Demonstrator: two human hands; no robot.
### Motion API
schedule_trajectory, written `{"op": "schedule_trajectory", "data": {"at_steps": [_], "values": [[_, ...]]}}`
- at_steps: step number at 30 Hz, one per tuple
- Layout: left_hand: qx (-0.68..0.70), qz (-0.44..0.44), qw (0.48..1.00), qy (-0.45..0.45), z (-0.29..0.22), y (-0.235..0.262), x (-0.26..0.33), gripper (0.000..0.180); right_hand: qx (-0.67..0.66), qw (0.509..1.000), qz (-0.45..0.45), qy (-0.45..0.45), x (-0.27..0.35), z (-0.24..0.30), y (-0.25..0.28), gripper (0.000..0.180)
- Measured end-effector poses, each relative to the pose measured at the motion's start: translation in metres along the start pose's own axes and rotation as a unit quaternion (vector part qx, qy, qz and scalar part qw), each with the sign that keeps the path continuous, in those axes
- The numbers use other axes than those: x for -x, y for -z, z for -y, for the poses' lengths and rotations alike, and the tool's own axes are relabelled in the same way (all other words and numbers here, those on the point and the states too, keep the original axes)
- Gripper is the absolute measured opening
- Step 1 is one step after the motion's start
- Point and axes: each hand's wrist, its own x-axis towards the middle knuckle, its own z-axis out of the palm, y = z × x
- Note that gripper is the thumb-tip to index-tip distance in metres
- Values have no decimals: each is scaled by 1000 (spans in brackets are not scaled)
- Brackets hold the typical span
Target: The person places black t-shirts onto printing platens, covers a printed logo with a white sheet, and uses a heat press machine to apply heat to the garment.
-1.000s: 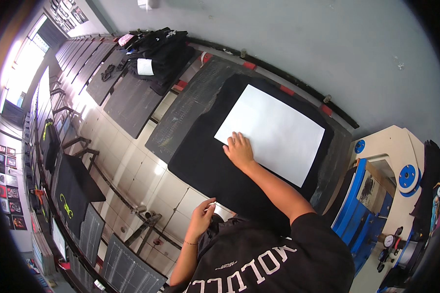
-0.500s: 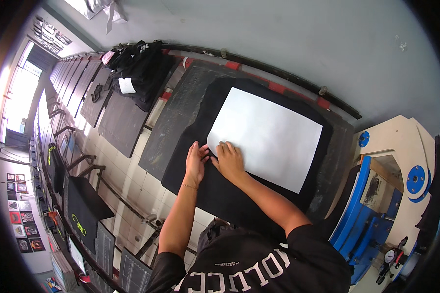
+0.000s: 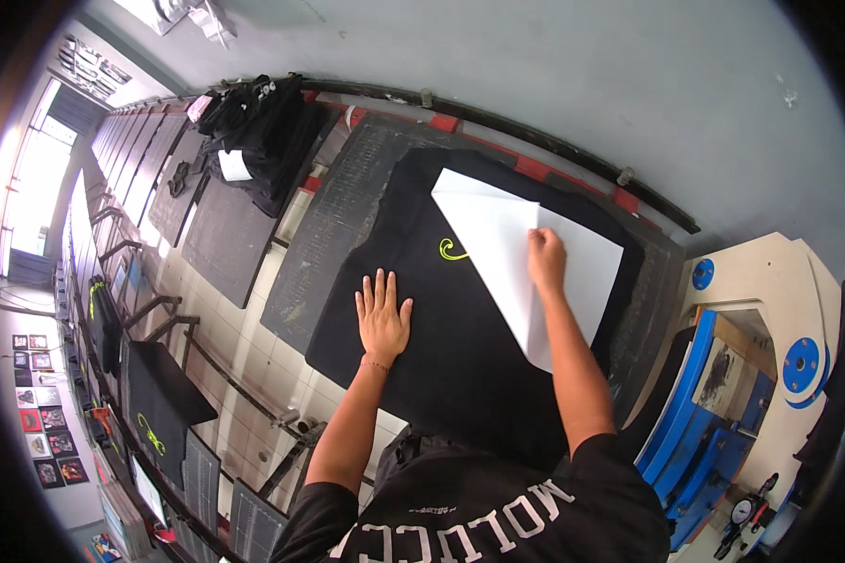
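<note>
A black garment (image 3: 441, 347) is spread over a dark board in front of me. On its right part lies a large white sheet (image 3: 587, 267), its left side lifted and folded back toward the right. My right hand (image 3: 546, 258) is closed on the lifted edge of that sheet, above its middle. Part of a yellow-green curled print (image 3: 452, 250) shows on the cloth beside the fold; the rest is covered. Flat on the garment, left of the sheet, my left hand (image 3: 382, 312) rests with fingers stretched and holds nothing.
The dark board (image 3: 296, 300) reaches beyond the cloth. A blue and cream heat press machine with a gauge (image 3: 704, 403) stands at the right. Black garments (image 3: 263, 150) are piled on a board at the back left. Behind runs a grey wall (image 3: 535, 84) with a black rail.
My right hand has taken the sheet's left edge and peeled it up toward the right, baring part of the yellow-green print. My left hand has left the sheet's edge and lies flat on the cloth.
</note>
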Motion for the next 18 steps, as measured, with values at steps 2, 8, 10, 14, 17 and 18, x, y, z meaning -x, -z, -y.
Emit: {"op": "schedule_trajectory", "data": {"at_steps": [2, 8, 10, 14, 17, 18], "values": [[-4, 2, 1000, 0, 1, 1, 0, 59, 60, 998, -14, -12, -25, -10, 19, 31], [-3, -10, 1000, -2, 1, 3, 2, 60, 100, 993, -59, -27, -92, -55, 93, 30], [-3, -7, 1000, 0, 2, 1, 2, 60, 145, 981, -126, -17, -106, -65, 119, 31], [-5, -5, 1000, -4, -2, 3, -2, 61, 163, 966, -197, -30, -139, -99, 196, 32], [-6, -7, 1000, 2, 2, 0, 4, 61, 197, 944, -258, -62, -150, -91, 246, 33], [-4, -11, 1000, 1, 3, -1, 5, 61, 206, 936, -281, -56, -151, -83, 264, 34]]}}
